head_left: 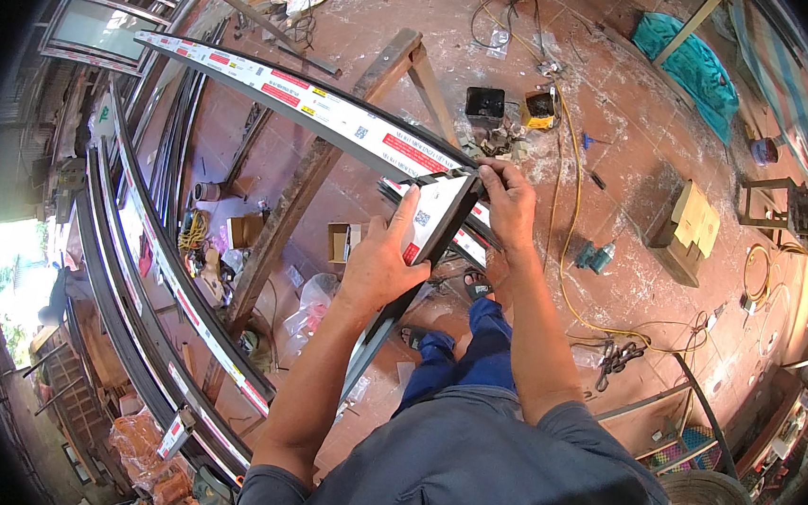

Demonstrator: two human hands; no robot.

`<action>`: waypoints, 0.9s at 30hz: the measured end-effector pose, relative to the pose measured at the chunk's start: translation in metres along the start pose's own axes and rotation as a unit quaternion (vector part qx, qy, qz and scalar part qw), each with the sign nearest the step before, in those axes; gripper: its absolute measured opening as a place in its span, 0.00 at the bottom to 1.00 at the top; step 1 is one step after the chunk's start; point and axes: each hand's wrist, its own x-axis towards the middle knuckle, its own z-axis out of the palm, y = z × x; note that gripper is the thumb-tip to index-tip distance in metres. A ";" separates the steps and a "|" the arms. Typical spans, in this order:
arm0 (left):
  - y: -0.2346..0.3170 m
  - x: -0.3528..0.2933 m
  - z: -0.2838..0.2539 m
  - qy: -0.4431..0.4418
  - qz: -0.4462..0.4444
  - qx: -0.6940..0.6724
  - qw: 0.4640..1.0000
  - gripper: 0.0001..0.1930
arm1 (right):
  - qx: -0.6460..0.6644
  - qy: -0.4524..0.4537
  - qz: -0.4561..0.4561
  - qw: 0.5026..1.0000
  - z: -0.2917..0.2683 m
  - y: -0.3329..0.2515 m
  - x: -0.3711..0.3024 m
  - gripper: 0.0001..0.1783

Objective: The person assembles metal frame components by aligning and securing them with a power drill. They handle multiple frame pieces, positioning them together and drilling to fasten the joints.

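A long dark metal profile (288, 91), its face covered in white protective film with red labels, runs from the far left to a corner in front of me. There it meets a second dark profile (437, 219) with the same film, which slopes down toward my legs. My left hand (379, 262) is wrapped round this second profile just below the corner, its index finger laid along the film. My right hand (508, 199) pinches the outer side of the corner between thumb and fingers. The fingers hide part of the joint.
A wooden trestle (294, 196) stands beneath the long profile. More filmed profiles (170, 277) lie at the left. On the tiled floor are an open black box (485, 103), a cardboard box (691, 228), a teal power tool (595, 257) and a yellow hose (571, 237).
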 end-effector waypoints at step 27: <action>-0.002 0.000 0.001 -0.006 0.010 -0.018 1.000 0.62 | 0.263 0.106 0.026 0.958 0.074 0.005 -0.066 0.48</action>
